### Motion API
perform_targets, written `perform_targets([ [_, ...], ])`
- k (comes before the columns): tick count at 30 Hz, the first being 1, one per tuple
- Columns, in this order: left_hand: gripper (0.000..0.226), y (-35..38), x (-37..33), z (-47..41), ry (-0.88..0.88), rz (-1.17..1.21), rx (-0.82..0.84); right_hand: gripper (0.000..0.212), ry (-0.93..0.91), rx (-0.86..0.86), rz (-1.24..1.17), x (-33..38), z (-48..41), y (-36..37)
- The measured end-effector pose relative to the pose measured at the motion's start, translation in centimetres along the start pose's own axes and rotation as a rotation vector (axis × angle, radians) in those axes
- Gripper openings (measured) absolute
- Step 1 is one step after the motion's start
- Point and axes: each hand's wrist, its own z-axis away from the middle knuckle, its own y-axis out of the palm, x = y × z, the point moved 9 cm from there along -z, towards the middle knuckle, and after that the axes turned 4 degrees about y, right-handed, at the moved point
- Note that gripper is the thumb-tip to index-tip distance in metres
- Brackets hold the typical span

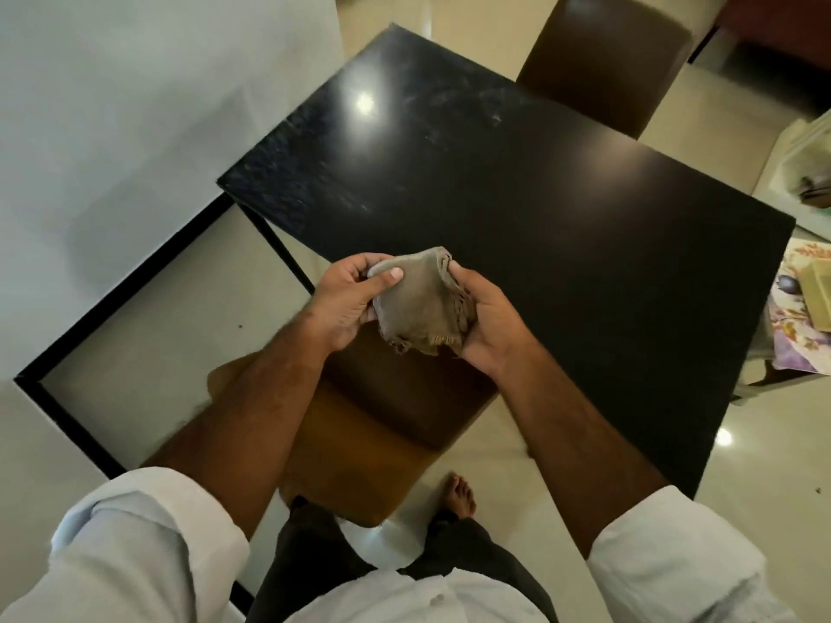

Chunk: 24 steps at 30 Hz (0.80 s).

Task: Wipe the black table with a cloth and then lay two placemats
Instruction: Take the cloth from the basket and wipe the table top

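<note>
Cloth (418,305) (bunched): left hand (344,303), right hand (490,323)

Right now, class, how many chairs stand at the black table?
2. The far chair stands on the far side of the table; the near chair stands at its near edge. More may lie outside the view.

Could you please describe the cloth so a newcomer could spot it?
Start at the black table in the middle. Over its near edge, the left hand and right hand hold the folded cloth. It is plain grey-brown with frayed edges, unlike the floral fabric at right.
</note>
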Motion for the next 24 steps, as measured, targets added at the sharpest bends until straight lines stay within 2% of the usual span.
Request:
perform_targets([
  [3,0.025,-4.7,-2.6,0.1,0.0,-0.022,-0.004,0.051,-0.028,0.012,0.115,-0.9,-1.1,4.6],
  [6,0.028,-9.5,-4.5,-0.3,0.009,-0.031,0.045,0.05,-0.137,-0.12,0.218,-1.9,-2.5,9.0],
  [11,0.06,-16.2,-7.5,-0.6,-0.026,0.109,0.219,0.046,-0.232,-0.144,0.094,-4.6,-4.5,16.4],
  [14,0.061,-19.0,-9.0,-0.5,-0.081,0.162,0.291,0.044,-0.278,-0.149,-0.003,-5.8,-5.2,19.7],
  [17,0.049,-21.1,-8.9,-1.2,-0.106,-0.016,0.274,0.043,-0.309,-0.196,0.026,-6.9,-6.1,21.1],
  [19,0.037,-22.0,-8.4,-1.8,-0.11,-0.159,0.253,0.041,-0.31,-0.297,0.147,-7.5,-6.7,20.5],
  [24,0.029,-22.6,-5.8,-3.2,-0.179,-0.352,0.201,0.035,-0.275,-0.58,0.413,-8.0,-8.1,17.2],
])
